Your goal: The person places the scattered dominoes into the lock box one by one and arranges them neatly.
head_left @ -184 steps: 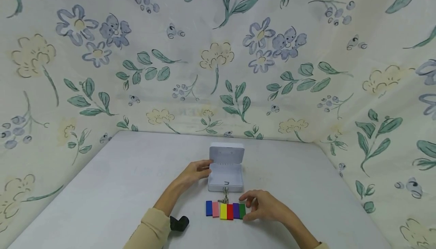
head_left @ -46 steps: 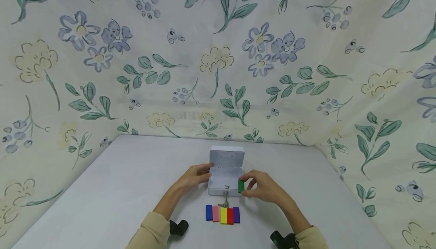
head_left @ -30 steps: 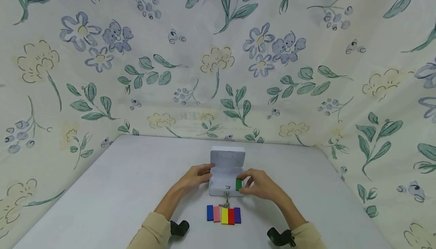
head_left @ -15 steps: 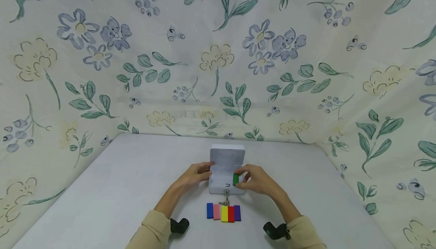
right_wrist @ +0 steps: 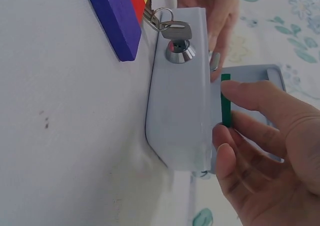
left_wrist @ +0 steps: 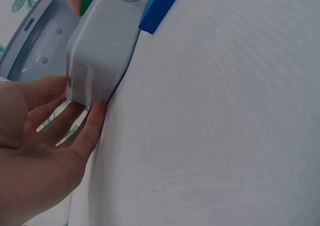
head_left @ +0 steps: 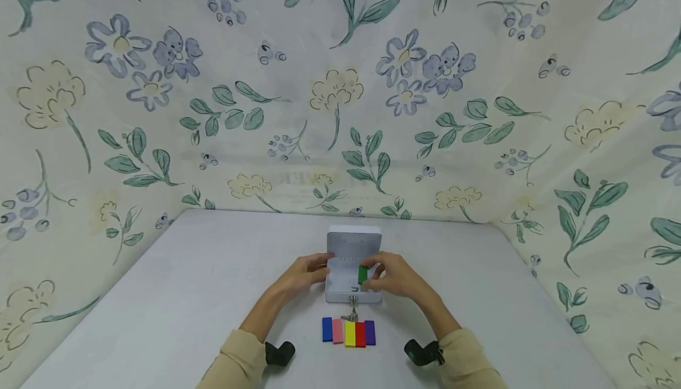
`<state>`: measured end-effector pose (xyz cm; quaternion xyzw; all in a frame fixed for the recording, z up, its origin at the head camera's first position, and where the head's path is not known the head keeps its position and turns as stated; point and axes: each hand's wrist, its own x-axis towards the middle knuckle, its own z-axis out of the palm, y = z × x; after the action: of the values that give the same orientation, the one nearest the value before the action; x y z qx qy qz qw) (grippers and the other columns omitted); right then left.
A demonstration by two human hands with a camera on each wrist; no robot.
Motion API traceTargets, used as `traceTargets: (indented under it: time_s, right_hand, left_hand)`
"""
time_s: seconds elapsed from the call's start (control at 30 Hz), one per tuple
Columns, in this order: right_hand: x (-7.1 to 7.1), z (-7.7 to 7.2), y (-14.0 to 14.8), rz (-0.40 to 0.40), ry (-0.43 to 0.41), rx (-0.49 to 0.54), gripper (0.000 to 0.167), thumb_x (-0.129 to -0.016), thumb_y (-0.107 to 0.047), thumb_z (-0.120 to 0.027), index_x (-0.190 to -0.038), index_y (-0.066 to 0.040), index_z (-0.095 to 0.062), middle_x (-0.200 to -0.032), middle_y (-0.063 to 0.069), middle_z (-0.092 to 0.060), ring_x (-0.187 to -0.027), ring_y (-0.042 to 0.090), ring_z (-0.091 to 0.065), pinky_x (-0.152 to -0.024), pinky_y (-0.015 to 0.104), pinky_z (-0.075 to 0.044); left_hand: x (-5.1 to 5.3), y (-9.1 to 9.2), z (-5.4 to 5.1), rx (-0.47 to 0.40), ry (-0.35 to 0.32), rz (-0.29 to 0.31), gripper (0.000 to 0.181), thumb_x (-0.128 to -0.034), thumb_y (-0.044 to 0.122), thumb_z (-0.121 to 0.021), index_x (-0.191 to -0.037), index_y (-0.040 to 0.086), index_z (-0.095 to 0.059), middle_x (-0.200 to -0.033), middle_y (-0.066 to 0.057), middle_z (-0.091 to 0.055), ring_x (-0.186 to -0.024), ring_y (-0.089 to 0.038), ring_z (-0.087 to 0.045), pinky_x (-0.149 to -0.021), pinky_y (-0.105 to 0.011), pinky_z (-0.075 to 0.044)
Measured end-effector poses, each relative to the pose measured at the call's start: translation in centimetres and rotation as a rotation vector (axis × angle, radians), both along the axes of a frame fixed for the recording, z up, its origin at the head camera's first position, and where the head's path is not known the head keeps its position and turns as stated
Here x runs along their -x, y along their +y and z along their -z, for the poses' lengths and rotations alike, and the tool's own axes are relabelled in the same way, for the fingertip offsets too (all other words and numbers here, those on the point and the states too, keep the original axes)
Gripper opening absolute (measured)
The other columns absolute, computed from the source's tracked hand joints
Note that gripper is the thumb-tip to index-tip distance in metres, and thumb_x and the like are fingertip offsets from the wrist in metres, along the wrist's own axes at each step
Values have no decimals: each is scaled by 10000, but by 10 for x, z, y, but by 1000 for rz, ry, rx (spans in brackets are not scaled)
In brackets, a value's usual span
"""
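Over the open pale grey box (head_left: pixel 338 297), the person's right hand (head_left: pixel 395 274) has a green block (head_left: pixel 363 275) pinched between thumb and fingertips. From the right wrist cam it shows up edge-on, lying pretty flat, just past the front rim; honestly can't tell how high it sits over the box's floor. Left hand (head_left: pixel 305 274) is on the opposite end, fingers loosely stretched out and resting against the left side of the box, nothing clenched about it.

Box lid (head_left: pixel 354 244) is up and leaning back. Front wall has a shiny round lock (right_wrist: pixel 180 54) with keys (right_wrist: pixel 177 31) stuck in it on a ring, plus a little metal catch (right_wrist: pixel 215 61) at the rim above.

Right in front of that, a row of blocks lies on the white bench (head_left: pixel 479 294). Left to right you get blue block (head_left: pixel 327 329), pink block (head_left: pixel 337 331), yellow block (head_left: pixel 349 334), red block (head_left: pixel 360 334), purple block (head_left: pixel 370 333), with a small gap between pink and yellow.

Further out, each wrist has a chunky black gadget (head_left: pixel 422 352) by a rolled beige sleeve (head_left: pixel 470 356), and floral cloth (head_left: pixel 340 140) hangs all around the bench.
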<state>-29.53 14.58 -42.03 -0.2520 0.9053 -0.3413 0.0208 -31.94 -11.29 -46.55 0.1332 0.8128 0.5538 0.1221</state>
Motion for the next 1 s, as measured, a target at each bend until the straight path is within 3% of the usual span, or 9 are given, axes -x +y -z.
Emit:
traceTargets:
  time_s: [0.5,1.0]
  right_hand:
    - [8,1,-13,-21,-34,10,393,-822,-148,-786,-1185,-31,-688,-1050,87,-682,-830,152,-603,-681,183,-524]
    - [17,7,-22,-68,-63,-17,379,-834,-144,-768,-1188,-37,-687,-1022,95,-701,-798,136,-600,-690,198,-527]
  left_hand:
    - [1,-2,-1,-26,-22,27,488,-993,190,-567,-1462,107,-461,-1509,-156,-458,-1304,-320,-541,-1088,-485,-444]
    - [2,-1,1,-9,9,33,464,-999,174,-551,-1450,97,-474,-1502,-166,-465,-1324,-347,-517,-1090,-513,-433]
